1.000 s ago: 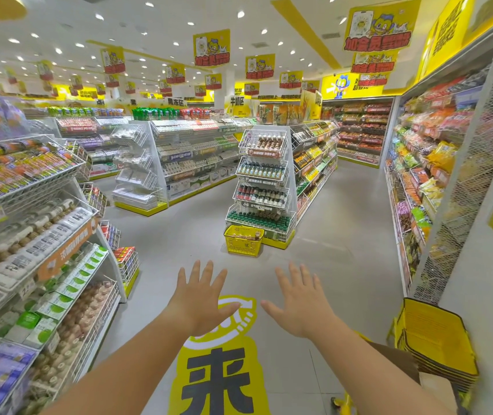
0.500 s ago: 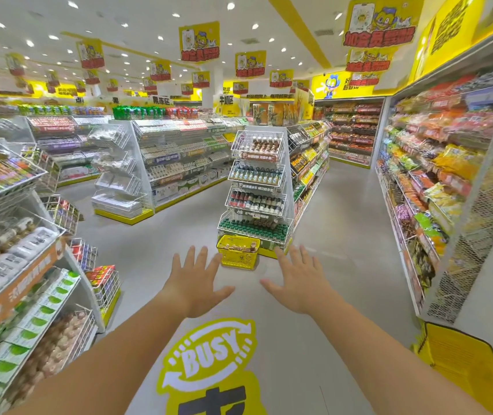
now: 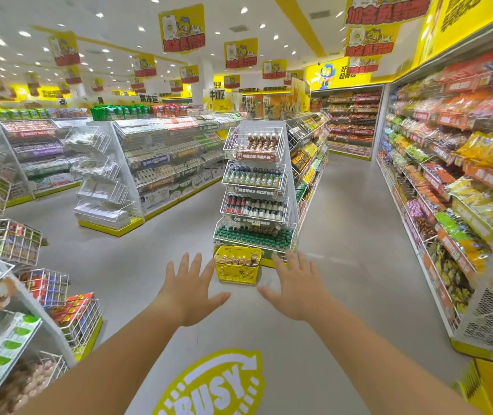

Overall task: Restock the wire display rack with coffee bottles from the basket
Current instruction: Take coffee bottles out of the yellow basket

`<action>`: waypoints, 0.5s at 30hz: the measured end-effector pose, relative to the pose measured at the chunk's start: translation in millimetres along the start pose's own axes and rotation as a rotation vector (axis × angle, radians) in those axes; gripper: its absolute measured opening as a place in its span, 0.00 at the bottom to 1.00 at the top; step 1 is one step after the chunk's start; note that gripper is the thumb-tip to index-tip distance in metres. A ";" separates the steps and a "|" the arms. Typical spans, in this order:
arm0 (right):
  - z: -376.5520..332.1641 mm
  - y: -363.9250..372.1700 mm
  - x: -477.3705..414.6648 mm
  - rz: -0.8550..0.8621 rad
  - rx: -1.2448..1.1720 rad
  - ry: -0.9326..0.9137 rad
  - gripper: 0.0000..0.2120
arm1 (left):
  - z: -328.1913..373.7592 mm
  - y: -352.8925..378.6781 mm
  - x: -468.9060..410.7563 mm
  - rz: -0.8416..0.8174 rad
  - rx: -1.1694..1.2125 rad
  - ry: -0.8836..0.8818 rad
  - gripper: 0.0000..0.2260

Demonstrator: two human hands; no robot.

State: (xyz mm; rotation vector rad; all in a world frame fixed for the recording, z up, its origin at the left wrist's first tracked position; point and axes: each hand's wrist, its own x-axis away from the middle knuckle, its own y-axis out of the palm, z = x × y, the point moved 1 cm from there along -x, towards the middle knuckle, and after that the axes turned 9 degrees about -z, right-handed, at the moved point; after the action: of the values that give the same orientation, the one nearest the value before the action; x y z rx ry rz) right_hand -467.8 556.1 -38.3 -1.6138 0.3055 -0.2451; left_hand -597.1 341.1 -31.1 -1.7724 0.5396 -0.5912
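A white wire display rack (image 3: 255,187) with several tiers of bottles stands at the end of a centre aisle, some way ahead. Its top tier holds brown coffee bottles (image 3: 261,142). A yellow basket (image 3: 237,272) sits on the floor at the rack's foot, with brown coffee bottles (image 3: 238,260) lying inside. My left hand (image 3: 189,287) and my right hand (image 3: 294,284) are stretched out in front of me, palms down, fingers spread, holding nothing. Both hands are far short of the basket.
Shelves of packaged goods (image 3: 455,187) line the right wall. Wire bins and shelves (image 3: 14,295) flank my left side. A stack of yellow baskets (image 3: 491,387) sits at the lower right. A yellow BUSY floor sticker (image 3: 218,384) lies on the grey floor between me and the rack.
I have moved forward along the aisle. The rack and basket look larger and nearer, and the floor sticker has slid toward the bottom of the view. Both hands stay spread.
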 end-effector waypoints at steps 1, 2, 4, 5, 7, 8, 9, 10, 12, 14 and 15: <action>6.4 1.6 -23.7 -0.001 -0.005 -0.005 0.42 | -2.2 -1.2 -23.4 0.002 -0.001 -0.005 0.41; 12.7 2.2 -47.9 -0.005 -0.007 -0.010 0.42 | -4.2 -3.5 -47.0 0.003 0.003 -0.011 0.41; 25.2 -0.4 -96.5 -0.017 -0.002 -0.023 0.42 | -7.8 -10.8 -94.4 0.003 0.018 -0.020 0.41; 31.5 -3.2 -120.7 -0.017 0.006 -0.030 0.42 | -10.3 -14.5 -117.9 0.013 0.027 -0.024 0.41; 43.3 -10.7 -168.5 -0.013 0.018 -0.044 0.42 | -17.5 -22.1 -163.1 0.048 0.042 -0.035 0.42; 49.0 -13.5 -191.1 -0.017 0.021 -0.051 0.42 | -21.5 -25.1 -184.4 0.055 0.044 -0.039 0.42; 54.1 -14.7 -211.6 -0.028 0.028 -0.056 0.42 | -25.4 -26.6 -204.1 0.050 0.042 -0.042 0.43; 58.5 -14.1 -229.9 -0.038 0.033 -0.059 0.42 | -28.6 -27.0 -222.0 0.041 0.040 -0.044 0.43; 66.6 -8.9 -265.7 -0.050 0.037 -0.060 0.42 | -34.3 -25.9 -257.6 0.037 0.046 -0.057 0.44; 74.0 -1.9 -303.5 -0.067 0.045 -0.063 0.43 | -40.2 -24.4 -295.9 0.032 0.056 -0.060 0.43; 77.6 3.2 -323.1 -0.072 0.047 -0.062 0.43 | -43.3 -23.1 -315.2 0.033 0.061 -0.056 0.43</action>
State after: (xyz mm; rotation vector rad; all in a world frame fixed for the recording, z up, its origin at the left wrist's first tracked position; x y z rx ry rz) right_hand -745.1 739.2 -37.9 -1.5844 0.1931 -0.2550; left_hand -865.5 513.4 -36.3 -1.7136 0.5065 -0.5283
